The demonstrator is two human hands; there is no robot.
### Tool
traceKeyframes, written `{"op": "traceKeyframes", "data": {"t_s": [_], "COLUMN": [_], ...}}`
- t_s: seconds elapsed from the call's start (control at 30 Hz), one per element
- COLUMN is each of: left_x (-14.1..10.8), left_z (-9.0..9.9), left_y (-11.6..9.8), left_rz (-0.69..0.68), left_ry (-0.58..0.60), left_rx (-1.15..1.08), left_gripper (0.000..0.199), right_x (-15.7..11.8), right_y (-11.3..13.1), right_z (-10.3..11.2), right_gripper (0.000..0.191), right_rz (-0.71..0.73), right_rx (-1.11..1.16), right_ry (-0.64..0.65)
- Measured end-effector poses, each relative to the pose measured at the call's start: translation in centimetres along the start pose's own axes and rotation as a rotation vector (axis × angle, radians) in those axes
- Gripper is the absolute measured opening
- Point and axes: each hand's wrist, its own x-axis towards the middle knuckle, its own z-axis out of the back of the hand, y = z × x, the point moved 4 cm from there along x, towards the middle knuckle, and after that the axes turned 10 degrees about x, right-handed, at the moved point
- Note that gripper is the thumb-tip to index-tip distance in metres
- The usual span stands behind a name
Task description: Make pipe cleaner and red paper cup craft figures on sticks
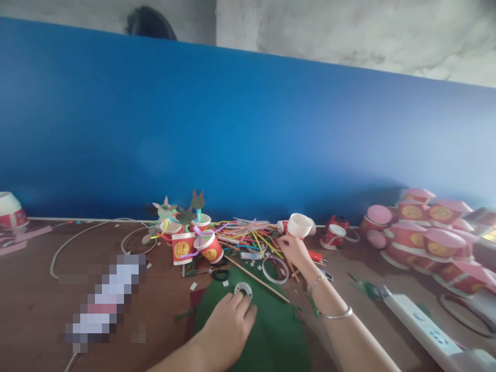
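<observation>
My left hand (pixel 228 330) rests palm down over a green mat (pixel 271 330), its fingers loosely extended. Its fingertips lie at the near edge of a small white tape roll (pixel 243 289). Farther forward, my right hand (pixel 296 253) reaches to the right side of a heap of colourful straws (pixel 248 232). Its fingers are drawn together, and what they hold, if anything, is too small to make out. Just behind that hand stands a white-rimmed paper cup (pixel 300 225). A larger pale tape ring (pixel 276 270) and a thin wooden stick (pixel 258 279) lie between the hands.
Red paper cups with straws and animal cutouts (pixel 184 248) stand left of the straws. Pink-topped red cups (pixel 430 237) are stacked at right, behind a white power strip (pixel 422 325). A blurred-out object (pixel 108 299) lies at left. A blue partition (pixel 232 129) borders the table's back.
</observation>
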Motion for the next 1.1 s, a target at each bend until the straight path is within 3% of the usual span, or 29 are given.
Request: {"op": "traceKeyframes", "data": {"t_s": [0.17,0.27,0.37,0.57,0.67,0.87,1.1], "left_x": [0.7,0.5,0.2,-0.4,-0.4,0.0,0.1], "left_z": [-1.3,-2.4,-2.9,-2.1,-2.3,-2.7,-2.0], "left_y": [-1.8,-2.4,-3.1,-3.8,-3.7,-3.6,-3.7], "left_rz": [0.162,0.252,0.294,0.261,0.256,0.244,0.303], "left_ry": [-0.034,-0.049,-0.060,-0.087,-0.067,0.027,0.017], "left_rx": [0.114,0.171,0.198,0.211,0.206,0.101,0.045], "left_gripper": [0.045,0.044,0.044,0.056,0.061,0.065,0.064], "right_x": [0.0,-0.3,-0.8,-1.1,-0.6,1.0,2.0], "right_y": [-0.9,-0.2,2.1,9.4,11.8,13.1,13.3], "right_z": [3.0,3.3,1.0,-6.5,-9.2,-11.9,-13.5], "right_gripper": [0.026,0.029,0.029,0.025,0.021,0.026,0.029], "right_rz": [-0.034,-0.005,0.074,0.297,0.362,0.361,0.318], "right_rx": [0.029,0.039,0.038,-0.040,-0.116,-0.306,-0.447], "right_ry": [-0.007,0.031,0.099,0.279,0.339,0.352,0.407]}}
